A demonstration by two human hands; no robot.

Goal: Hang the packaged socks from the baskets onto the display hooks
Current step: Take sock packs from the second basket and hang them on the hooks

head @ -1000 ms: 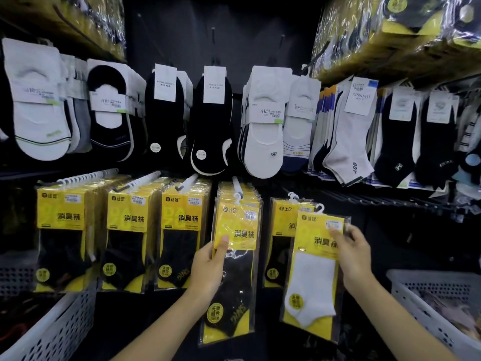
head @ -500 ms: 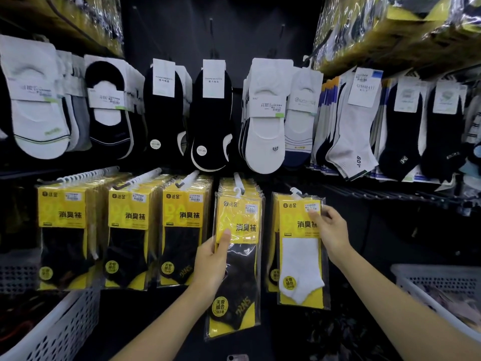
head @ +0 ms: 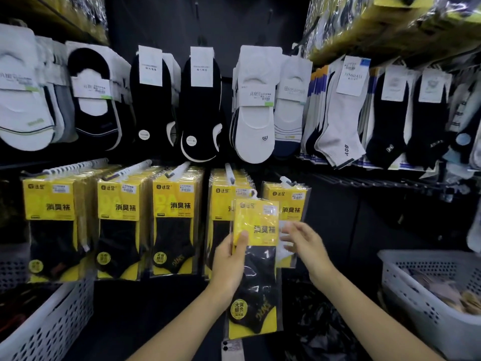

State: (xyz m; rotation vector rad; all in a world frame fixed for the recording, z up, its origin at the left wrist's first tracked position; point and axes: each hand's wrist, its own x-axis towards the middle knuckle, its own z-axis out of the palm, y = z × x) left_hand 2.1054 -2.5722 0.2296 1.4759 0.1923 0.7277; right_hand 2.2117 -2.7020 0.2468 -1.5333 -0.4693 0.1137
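Your left hand (head: 229, 259) grips the black-sock pack (head: 260, 280), thumb across its yellow header, just below the hook (head: 229, 173) of matching packs. Your right hand (head: 304, 246) has let go of the white-sock pack (head: 289, 204), which now hangs at the row's right end. That hand is now empty, fingers spread, and reaching for the held pack, probably the next to hang.

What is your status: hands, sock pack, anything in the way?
Left hand grips yellow plastic pack of black socks, not yet hooked. Right hand open beside it. White display hook tip above, nothing blocking.
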